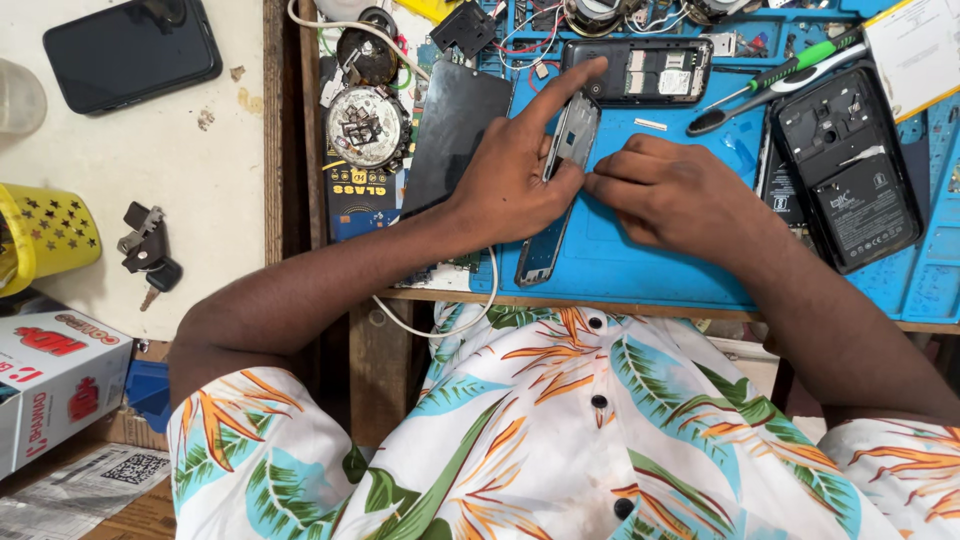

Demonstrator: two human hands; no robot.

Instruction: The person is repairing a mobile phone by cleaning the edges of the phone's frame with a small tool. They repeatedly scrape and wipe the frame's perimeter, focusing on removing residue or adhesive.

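We held the slim phone frame (560,190) on edge over the blue repair mat (640,260), tilted so its lower end rested near the mat's front border. Our left hand (520,170) clamped it between thumb and curled fingers, the index finger stretched up along its top toward the open handset (640,70) lying above. Our right hand (670,190) met it from the other side, fingers drawn together with the tips pinching at the frame's edge (what, if anything, sat between those tips we could not tell). A dark glass panel (455,135) lay just left of our left hand, and a second phone with its back off (850,170) lay well to the right, beside a green-handled screwdriver (790,72). We judged the main risk to be twisting: such a thin frame, gripped at mid-length and worked from one side, could bend or crack. A slip might also knock the glass panel.
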